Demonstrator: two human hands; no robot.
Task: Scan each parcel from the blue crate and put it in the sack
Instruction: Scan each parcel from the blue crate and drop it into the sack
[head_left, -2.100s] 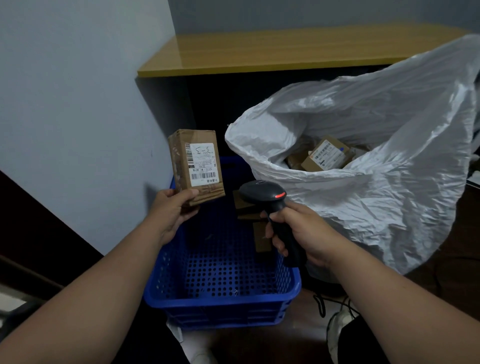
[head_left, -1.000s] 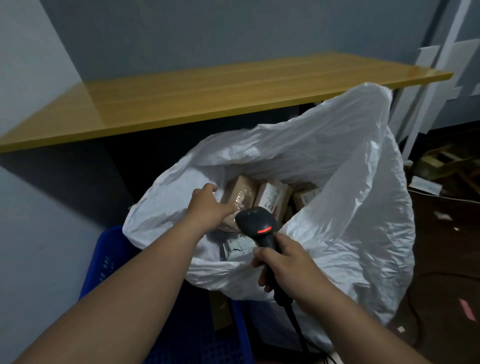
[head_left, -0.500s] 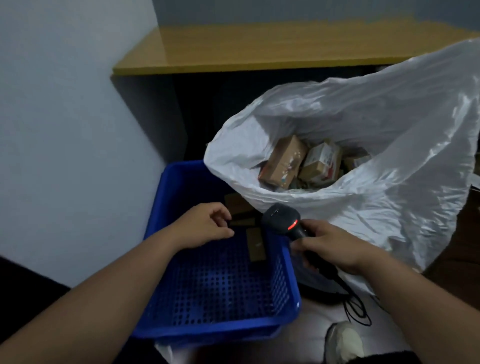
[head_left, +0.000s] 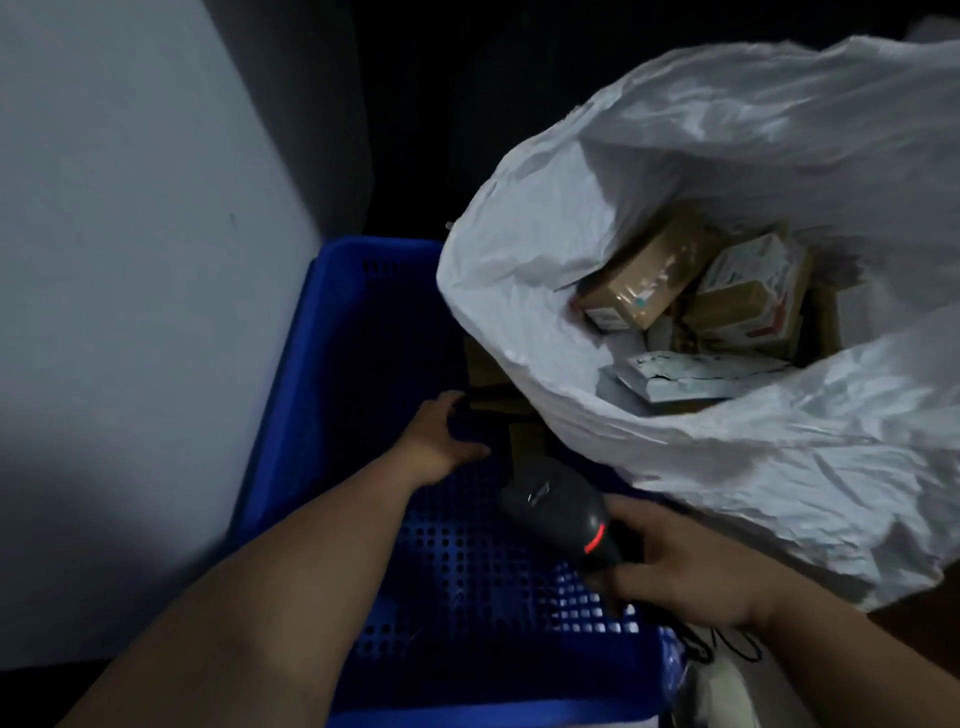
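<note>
1. The crate (head_left: 332, 364) sat at the centre, running from six o'clock up toward twelve.
2. A wall (head_left: 130, 260) stood just beside the crate at nine o'clock.
3. The sack (head_left: 727, 493) stood at two o'clock, touching the crate and overhanging its far right corner.
4. Parcels (head_left: 644, 283) lay in the sack, leaning against one another.
5. More parcels (head_left: 483, 358) lay in the crate at its twelve o'clock end, partly under the sack.
6. The left hand (head_left: 441, 441) was inside the crate, near those parcels.
7. The right hand (head_left: 691, 571) held the scanner (head_left: 561, 514) over the crate at four o'clock, just before the sack.
</note>
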